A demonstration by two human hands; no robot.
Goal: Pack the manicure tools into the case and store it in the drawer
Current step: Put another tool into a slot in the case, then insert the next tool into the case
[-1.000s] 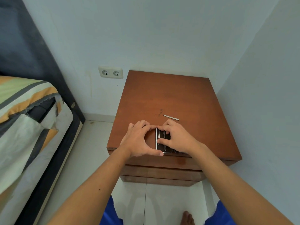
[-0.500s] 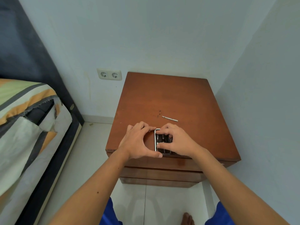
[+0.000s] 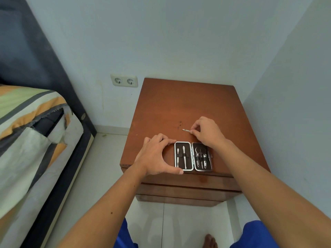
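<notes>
Bracing the open case (image 3: 193, 156) with a spread left hand (image 3: 156, 154) keeps it still while the right hand (image 3: 206, 133) pinches the last tool (image 3: 186, 130).

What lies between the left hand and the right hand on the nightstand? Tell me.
In the head view, the open manicure case lies between the left hand and right hand, tools strapped in both halves. The left thumb touches its near corner.

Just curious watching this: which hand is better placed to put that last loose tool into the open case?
The right hand: its fingertips already pinch the loose tool behind the case. The left hand braces the case's left edge.
</notes>
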